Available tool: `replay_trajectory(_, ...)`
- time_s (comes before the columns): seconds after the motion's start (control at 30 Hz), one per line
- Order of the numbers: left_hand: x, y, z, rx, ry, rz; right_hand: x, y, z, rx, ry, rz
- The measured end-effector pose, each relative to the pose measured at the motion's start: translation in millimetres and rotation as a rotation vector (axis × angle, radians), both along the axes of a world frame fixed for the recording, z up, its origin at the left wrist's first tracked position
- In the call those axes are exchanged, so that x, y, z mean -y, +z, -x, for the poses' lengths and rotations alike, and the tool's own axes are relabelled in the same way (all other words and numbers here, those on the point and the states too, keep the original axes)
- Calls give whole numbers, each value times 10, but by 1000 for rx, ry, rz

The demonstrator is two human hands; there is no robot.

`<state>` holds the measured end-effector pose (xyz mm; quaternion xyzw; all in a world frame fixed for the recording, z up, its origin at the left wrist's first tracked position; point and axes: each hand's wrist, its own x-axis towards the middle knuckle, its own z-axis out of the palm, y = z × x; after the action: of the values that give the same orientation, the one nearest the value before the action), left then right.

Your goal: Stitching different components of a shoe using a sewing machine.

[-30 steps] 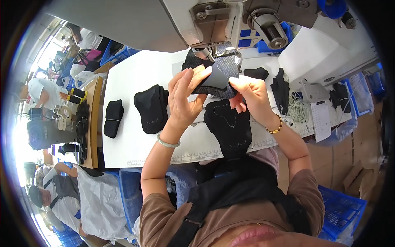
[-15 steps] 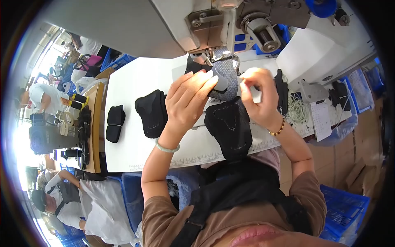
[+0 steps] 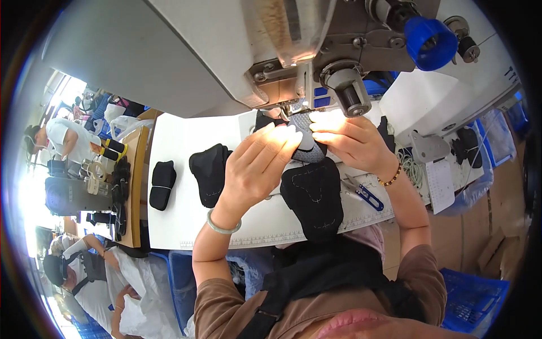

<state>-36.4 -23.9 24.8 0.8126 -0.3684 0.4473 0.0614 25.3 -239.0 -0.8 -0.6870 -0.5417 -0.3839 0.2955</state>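
Note:
Under the needle area of a sewing machine lies a grey textured fabric piece with a smooth light-grey patch and a dark edge. My left hand pinches its left side, fingertips close to the presser foot. My right hand is closed at its right side, fingertips pressed on the fabric beside the foot. Strong light washes out the fingertips of both hands. Just below lies a black padded piece with chalk-like markings, reaching over the table's front edge. Black fabric shows behind my left fingers.
Further left on the white table lie stacked black pieces and a tied black bundle. Blue-handled thread snips rest below my right hand. Tangled pale cord and a paper sheet are at right. Co-workers are at left.
My right hand has moved in from the right and closed on the grey fabric. The thread snips now show below it. The whole view has shifted slightly; my left hand still holds the fabric.

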Motion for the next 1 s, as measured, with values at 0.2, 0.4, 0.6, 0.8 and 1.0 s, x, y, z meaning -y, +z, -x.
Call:
replay_trajectory(0.2, -42, -10, -80, -13, -22, 36, -29, 19, 28, 7, -38, 7)
replay_trajectory(0.4, -116, -56, -211, -36, -86, 94, -93, 18, 52, 86, -109, 38)
replay_trajectory(0.6, -220, -160, -354, -73, -162, 196, -206, 37, 194, 133, -213, 45)
replay_trajectory(0.8, -246, -286, -453, -130, -196, 356, -302, -12, 237, 96, -288, 17)
replay_trajectory(1.0, -253, -305, -460, -177, -180, 424, -344, -94, 200, 30, -326, -16)
